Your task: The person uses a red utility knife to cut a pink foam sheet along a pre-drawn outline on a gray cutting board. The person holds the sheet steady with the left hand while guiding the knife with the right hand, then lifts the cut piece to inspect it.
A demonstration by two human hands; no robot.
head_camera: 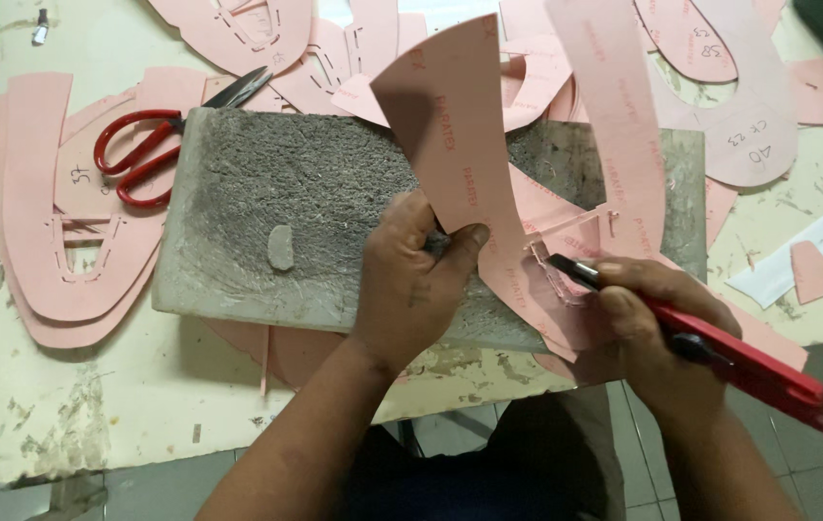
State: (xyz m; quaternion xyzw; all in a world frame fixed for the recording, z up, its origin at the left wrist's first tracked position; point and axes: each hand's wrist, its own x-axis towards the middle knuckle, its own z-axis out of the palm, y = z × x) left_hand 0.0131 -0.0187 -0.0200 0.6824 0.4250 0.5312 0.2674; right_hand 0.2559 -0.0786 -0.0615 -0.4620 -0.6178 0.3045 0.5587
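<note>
My left hand (413,280) pinches a large pink paper pattern sheet (450,135) and bends one side of it upward over a grey, scored cutting block (276,203). My right hand (657,323) grips a red utility knife (739,362). Its dark blade tip (558,262) touches the sheet where a narrow slot outline is cut, near the block's front right part. A small grey oval scrap (280,247) lies on the block to the left of my left hand.
Red-handled scissors (156,140) lie at the block's left back corner. Several pink cut pattern pieces (54,232) cover the worn cream table (122,396), left and at the back (720,87). A white strip (816,246) lies at the right. The table's front edge is near my arms.
</note>
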